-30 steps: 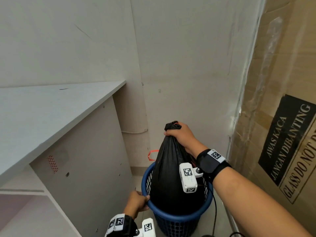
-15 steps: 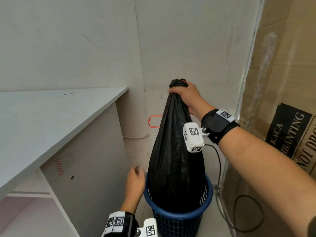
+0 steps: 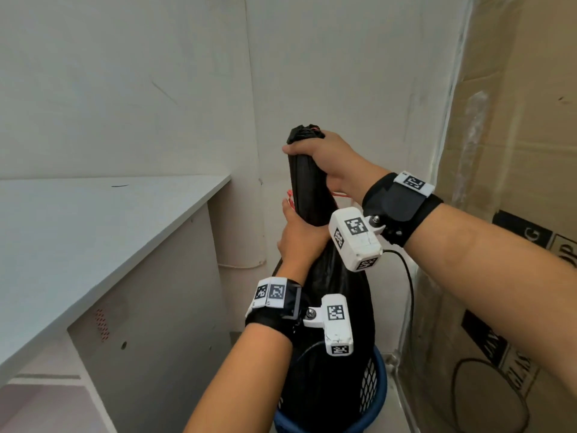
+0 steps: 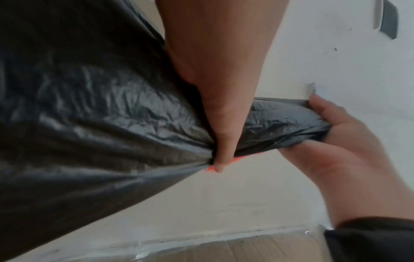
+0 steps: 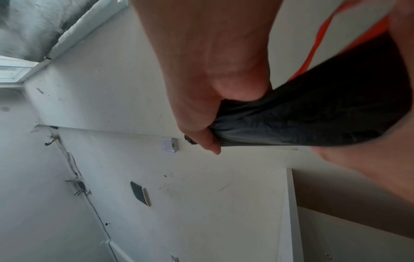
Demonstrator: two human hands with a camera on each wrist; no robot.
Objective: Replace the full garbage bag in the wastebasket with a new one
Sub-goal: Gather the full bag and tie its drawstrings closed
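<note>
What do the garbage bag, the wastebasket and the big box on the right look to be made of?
Garbage bag: thin black plastic film, glossy, by its fine crinkles and sheen in the left wrist view. Wastebasket: blue, probably moulded plastic, with a smooth rim and lattice wall. Box: brown corrugated cardboard, matte, with clear tape along its edge and black printed warning labels.

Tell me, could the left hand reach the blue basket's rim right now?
Probably not at once: the left hand grips the black garbage bag by its neck, and the bag's bulk fills the blue wastebasket below.
</note>
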